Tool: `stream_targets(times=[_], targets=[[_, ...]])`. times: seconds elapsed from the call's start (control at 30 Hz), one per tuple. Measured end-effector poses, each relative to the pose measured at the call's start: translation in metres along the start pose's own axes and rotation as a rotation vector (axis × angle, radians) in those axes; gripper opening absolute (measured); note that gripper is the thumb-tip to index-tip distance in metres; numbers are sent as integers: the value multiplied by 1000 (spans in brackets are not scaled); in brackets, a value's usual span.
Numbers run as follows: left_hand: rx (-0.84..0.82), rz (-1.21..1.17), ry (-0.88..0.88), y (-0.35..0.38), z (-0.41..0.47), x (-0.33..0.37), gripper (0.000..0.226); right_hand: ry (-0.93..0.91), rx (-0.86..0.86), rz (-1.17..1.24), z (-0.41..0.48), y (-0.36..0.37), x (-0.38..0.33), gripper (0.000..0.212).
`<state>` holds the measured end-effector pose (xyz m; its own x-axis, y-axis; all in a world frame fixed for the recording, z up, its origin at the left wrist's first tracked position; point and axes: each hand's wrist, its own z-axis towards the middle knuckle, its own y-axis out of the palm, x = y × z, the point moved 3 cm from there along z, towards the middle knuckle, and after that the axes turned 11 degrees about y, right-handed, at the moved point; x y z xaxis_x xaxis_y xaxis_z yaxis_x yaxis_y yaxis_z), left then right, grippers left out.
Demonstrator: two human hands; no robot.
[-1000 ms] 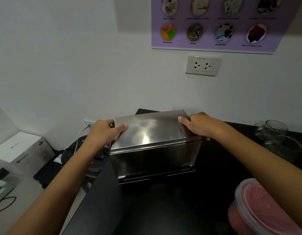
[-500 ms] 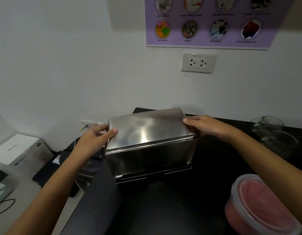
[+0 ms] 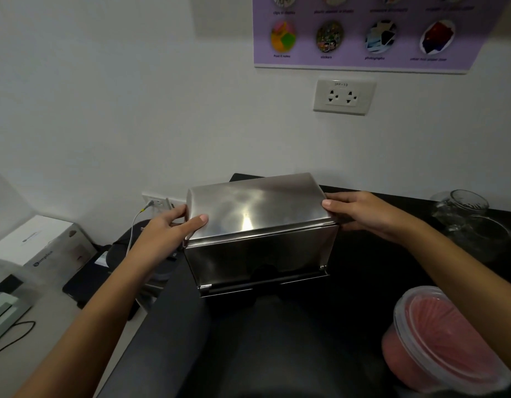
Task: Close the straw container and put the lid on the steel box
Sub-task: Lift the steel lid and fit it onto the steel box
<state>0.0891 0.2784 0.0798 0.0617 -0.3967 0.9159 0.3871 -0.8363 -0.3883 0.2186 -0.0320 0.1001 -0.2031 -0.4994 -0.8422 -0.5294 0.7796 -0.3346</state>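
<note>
A steel box (image 3: 260, 259) stands on the black counter (image 3: 277, 340) near the wall. Its shiny steel lid (image 3: 257, 208) lies flat on top of it. My left hand (image 3: 168, 234) grips the lid's left end, thumb on top. My right hand (image 3: 363, 214) grips the lid's right end, thumb on the top edge. At the lower right stands a round clear container (image 3: 446, 340) full of pink straws, with a clear lid on it.
Glass jars (image 3: 469, 222) stand at the counter's back right. Left of the counter, lower down, are a white carton (image 3: 44, 242), a dark device (image 3: 119, 254) with a plugged-in cable (image 3: 133, 228), and a wall socket (image 3: 156, 202). The wall rises just behind the box.
Both hands have slid outward along the lid to its ends, fingers now wrapping the edges. The lid stays on the box.
</note>
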Motion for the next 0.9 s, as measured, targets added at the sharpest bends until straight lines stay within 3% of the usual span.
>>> stream_targets(times=[0.37,0.77,0.9], targets=[[5,-38,2,3,-5,0,76,-18,14,-81,-1,3,2,39],[45,-43,-15,0,-1,-7,57,21,33,-81,13,-6,0,43],[61,-287,-110,3,19,-6,33,94,82,64,36,-3,-8,53]])
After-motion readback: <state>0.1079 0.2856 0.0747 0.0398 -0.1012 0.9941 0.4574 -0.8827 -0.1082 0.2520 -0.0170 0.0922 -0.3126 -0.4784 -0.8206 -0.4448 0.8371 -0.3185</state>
